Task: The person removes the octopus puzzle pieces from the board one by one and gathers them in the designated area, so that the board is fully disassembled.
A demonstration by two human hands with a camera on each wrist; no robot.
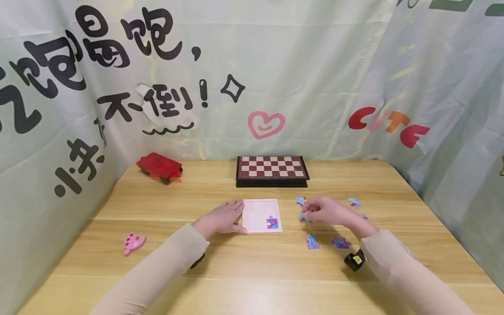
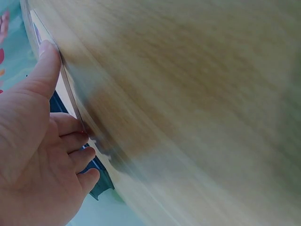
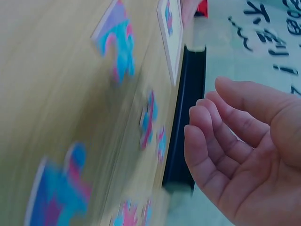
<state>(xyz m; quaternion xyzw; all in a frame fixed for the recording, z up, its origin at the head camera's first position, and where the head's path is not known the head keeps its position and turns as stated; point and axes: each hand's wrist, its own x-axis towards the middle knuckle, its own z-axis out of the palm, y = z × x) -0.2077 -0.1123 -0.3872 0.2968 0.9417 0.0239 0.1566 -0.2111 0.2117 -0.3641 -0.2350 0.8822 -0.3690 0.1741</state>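
A white square puzzle tray [image 1: 255, 214] lies on the wooden table, with one blue and purple jigsaw piece [image 1: 272, 223] in its near right corner. My left hand [image 1: 224, 217] rests at the tray's left side, thumb at the near corner and the other fingers along the far part of that edge. Over the loose pieces to the right hovers my right hand [image 1: 328, 211], its fingers loosely bent. In the right wrist view, nothing shows between thumb and fingers. A loose jigsaw piece [image 1: 303, 218] is partly covered by this hand in the head view; another piece [image 1: 300, 200] lies just behind it.
Nearer me lie two more pieces, one upright [image 1: 313, 242] and one wider [image 1: 341, 243]; another piece [image 1: 354, 202] lies beyond the right wrist. A checkered board box [image 1: 272, 168] stands behind the tray. A red toy car [image 1: 160, 166] and a pink toy [image 1: 134, 242] are at left.
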